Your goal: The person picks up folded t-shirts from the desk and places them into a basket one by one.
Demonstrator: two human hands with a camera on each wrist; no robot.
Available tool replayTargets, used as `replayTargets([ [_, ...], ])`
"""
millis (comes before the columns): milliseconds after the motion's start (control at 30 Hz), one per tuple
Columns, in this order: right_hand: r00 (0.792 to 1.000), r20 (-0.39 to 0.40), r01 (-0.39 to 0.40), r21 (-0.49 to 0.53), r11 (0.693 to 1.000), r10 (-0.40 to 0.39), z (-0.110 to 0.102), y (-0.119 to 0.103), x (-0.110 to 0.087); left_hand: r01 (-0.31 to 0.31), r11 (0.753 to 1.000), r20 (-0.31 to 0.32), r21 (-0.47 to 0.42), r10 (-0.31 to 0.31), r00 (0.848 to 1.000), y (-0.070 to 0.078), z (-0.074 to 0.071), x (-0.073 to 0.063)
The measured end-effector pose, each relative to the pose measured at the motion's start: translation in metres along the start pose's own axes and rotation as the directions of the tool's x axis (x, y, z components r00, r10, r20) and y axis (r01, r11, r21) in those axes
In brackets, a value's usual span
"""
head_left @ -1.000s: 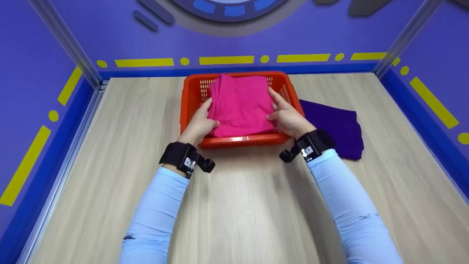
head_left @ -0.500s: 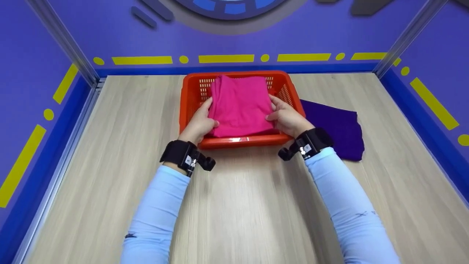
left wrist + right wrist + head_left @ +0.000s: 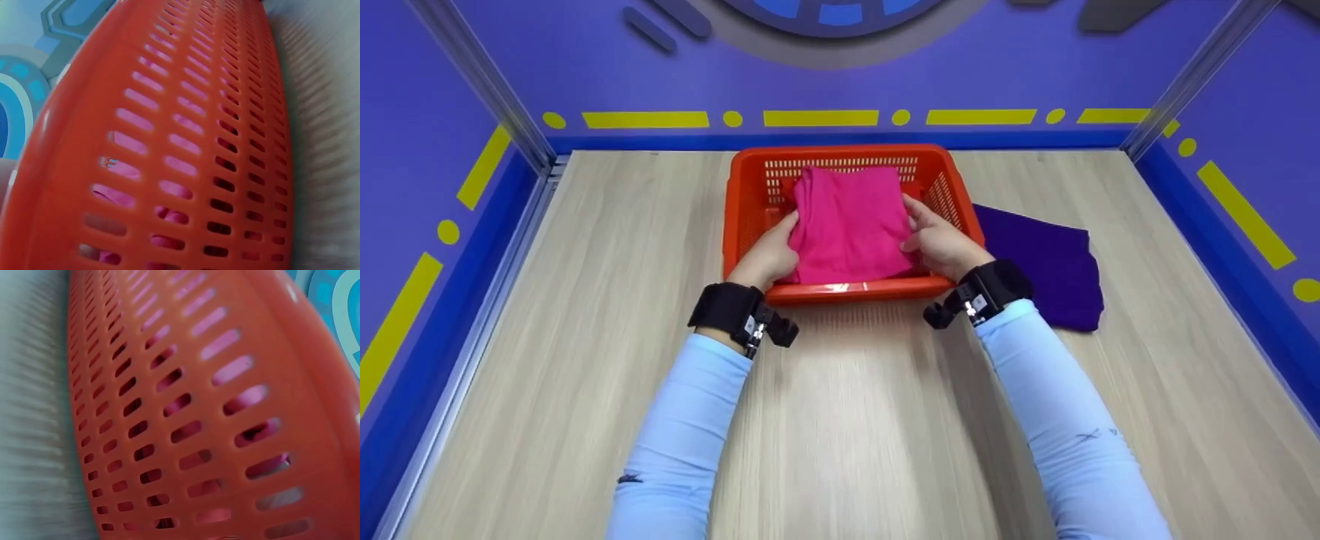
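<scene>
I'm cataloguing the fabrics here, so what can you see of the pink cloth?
The pink cloth is plain and soft-looking, folded into a rough square, with layers showing at its left edge and slight creases on top. It is inside the orange-red basket, near the front wall, and shows through the slots. The left hand is against its left edge; the right hand holds its right edge. Its underside is hidden.

The pink cloth (image 3: 851, 225) is folded into a soft, roughly square bundle – layers showing along its left edge – and sits inside the orange-red basket (image 3: 840, 291), close to the front rim. The basket, slot-pierced, stands upright on the desk (image 3: 840, 427).
</scene>
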State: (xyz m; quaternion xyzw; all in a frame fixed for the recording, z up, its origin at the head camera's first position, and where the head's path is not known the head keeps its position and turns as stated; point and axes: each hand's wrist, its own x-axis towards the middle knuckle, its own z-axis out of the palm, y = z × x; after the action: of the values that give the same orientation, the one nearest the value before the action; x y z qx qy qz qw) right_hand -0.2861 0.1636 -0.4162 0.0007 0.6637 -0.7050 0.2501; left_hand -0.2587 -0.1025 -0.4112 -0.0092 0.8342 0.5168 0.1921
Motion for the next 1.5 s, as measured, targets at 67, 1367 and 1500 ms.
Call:
replayTargets([
  [67,1.000,0.001,-0.022,-0.029,0.999,0.022,0.001,0.000,0.000,0.007,0.999,0.008,0.032,-0.007,1.000,0.000,-0.001,0.000],
  [1367,0.981,-0.108,-0.185,-0.226,0.956,0.164,0.003,-0.001,-0.001,-0.006,0.868,-0.037,0.497,0.028,0.999,0.002,0.006,0.002],
  [1500,0.980,-0.113,-0.185,-0.243,0.952,0.161,0.001,-0.001,-0.001,0.035,0.874,-0.168,0.484,0.053,0.984,0.000,0.007,-0.002],
])
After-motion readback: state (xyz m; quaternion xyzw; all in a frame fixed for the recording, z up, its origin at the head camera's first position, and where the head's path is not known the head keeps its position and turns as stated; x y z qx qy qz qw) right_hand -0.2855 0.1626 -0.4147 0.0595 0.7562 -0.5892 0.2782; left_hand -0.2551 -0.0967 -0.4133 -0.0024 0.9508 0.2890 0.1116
